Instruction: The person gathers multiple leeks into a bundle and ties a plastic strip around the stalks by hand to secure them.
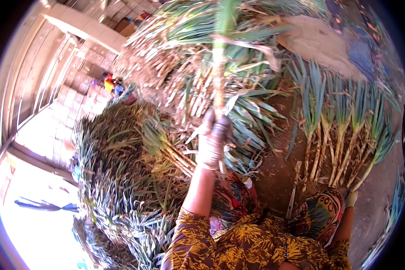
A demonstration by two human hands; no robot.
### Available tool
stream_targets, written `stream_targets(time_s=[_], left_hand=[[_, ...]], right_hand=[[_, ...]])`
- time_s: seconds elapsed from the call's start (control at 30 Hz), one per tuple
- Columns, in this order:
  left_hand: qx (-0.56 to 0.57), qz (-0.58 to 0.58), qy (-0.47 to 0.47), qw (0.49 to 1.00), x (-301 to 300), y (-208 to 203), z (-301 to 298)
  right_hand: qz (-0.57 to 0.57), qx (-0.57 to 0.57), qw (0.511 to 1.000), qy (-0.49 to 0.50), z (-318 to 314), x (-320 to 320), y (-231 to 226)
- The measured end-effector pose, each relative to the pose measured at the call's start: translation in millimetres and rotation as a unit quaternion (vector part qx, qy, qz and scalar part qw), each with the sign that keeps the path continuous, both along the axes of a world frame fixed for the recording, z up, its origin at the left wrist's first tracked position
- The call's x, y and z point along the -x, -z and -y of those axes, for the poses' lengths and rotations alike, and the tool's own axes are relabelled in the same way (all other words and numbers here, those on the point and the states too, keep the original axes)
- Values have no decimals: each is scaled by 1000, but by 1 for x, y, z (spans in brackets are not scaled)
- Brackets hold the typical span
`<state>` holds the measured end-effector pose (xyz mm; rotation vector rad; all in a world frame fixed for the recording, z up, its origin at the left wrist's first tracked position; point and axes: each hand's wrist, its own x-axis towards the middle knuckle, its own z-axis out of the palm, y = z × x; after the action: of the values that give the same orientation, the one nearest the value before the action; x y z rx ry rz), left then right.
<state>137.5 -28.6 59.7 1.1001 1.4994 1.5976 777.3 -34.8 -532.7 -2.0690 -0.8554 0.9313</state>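
My left hand [214,135], in a pale, soiled glove, is raised in front of me and closed round the lower stalk of a long green onion [218,76]. The onion stands nearly upright, its green top smeared by motion. Low at the right, my right hand [352,198], also gloved, meets the root end of another green onion [366,173]; its fingers look closed on the stalk, though they are small in view. That onion slants beside a row of long green onions [341,130] laid on the ground, leaves pointing away from me.
A large heap of green onions [121,180] lies at my left, with a small bunch [177,157] on top. More piled onions [180,58] lie ahead. Brown sacking [317,42] is spread at the far right. A thin, blade-like strip [291,202] rests between my knees.
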Motion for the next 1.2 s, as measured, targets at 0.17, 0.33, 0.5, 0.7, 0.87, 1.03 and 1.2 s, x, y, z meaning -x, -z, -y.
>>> stream_targets(time_s=[0.17, 0.33, 0.5, 0.7, 0.87, 1.03, 1.2], left_hand=[[-85, 19, -206, 975, 188, 17, 87], [-106, 166, -277, 940, 370, 123, 161], [144, 159, -400, 891, 439, 241, 223], [213, 218, -450, 840, 443, 281, 209], [391, 73, -417, 817, 429, 270, 182], [507, -358, -367, 693, 505, 311, 209], [182, -223, -88, 954, 412, 198, 61]], right_hand=[[-201, 85, 976, 23, 26, 88, -42], [-275, 93, 957, 10, 42, 140, -100], [-286, 96, 953, 5, 53, 159, -150], [-281, 85, 956, 28, 70, 155, -192], [-292, 75, 952, 55, 87, 153, -205], [-330, 50, 941, 52, 81, 154, -216], [-302, -21, 950, 81, 57, 134, -263]])
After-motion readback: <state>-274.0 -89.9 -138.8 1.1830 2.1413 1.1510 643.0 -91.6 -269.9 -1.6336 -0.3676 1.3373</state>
